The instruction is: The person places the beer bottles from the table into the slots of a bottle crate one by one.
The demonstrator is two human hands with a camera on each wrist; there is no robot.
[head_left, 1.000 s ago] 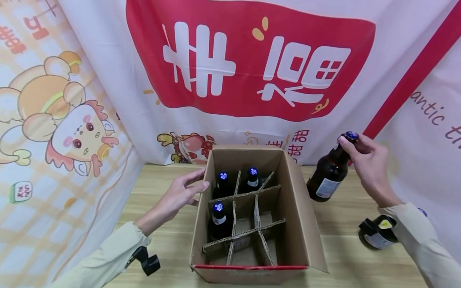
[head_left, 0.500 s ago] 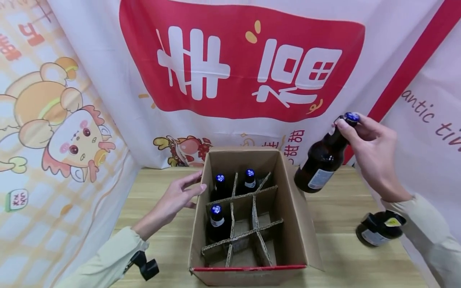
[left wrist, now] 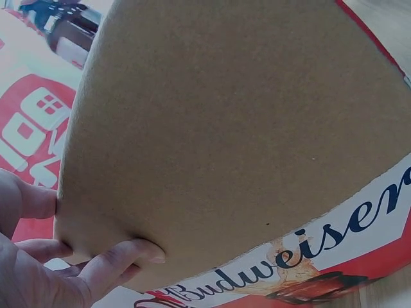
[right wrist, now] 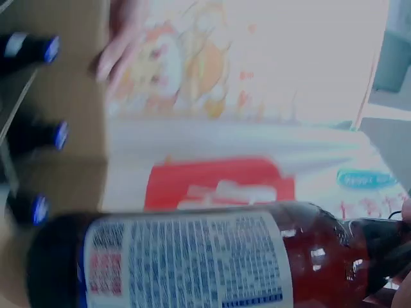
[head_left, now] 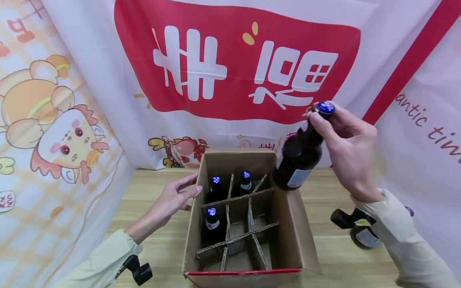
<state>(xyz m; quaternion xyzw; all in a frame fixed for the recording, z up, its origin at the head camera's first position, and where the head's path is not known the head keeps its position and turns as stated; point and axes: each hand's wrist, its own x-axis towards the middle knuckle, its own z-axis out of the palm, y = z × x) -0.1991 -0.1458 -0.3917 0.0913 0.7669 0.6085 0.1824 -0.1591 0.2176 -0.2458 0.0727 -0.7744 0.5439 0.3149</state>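
Note:
My right hand (head_left: 354, 156) grips a brown beer bottle (head_left: 299, 154) by its neck, just below the blue cap. The bottle hangs tilted above the right edge of a cardboard box (head_left: 289, 216); its pale back label (right wrist: 192, 256) faces the right wrist view. Cardboard dividers (head_left: 237, 237) split the box into compartments. Three blue-capped bottles stand inside: one at the back left (head_left: 216, 186), one at the back middle (head_left: 246, 182), one further forward on the left (head_left: 212, 224). My left hand (head_left: 173, 198) holds the box's back left corner, its fingertips pressing the brown cardboard (left wrist: 212, 128).
Another brown bottle (head_left: 365, 237) stands on the wooden table (head_left: 331, 256) at the right, partly behind the right sleeve. A side flap (head_left: 311, 240) of the box sticks out to the right. Printed cloth (head_left: 237, 60) hangs behind and at the sides.
My right hand has carried the bottle left and up from beside the box to its right edge. The left hand keeps its place on the box. The whole view has shifted slightly.

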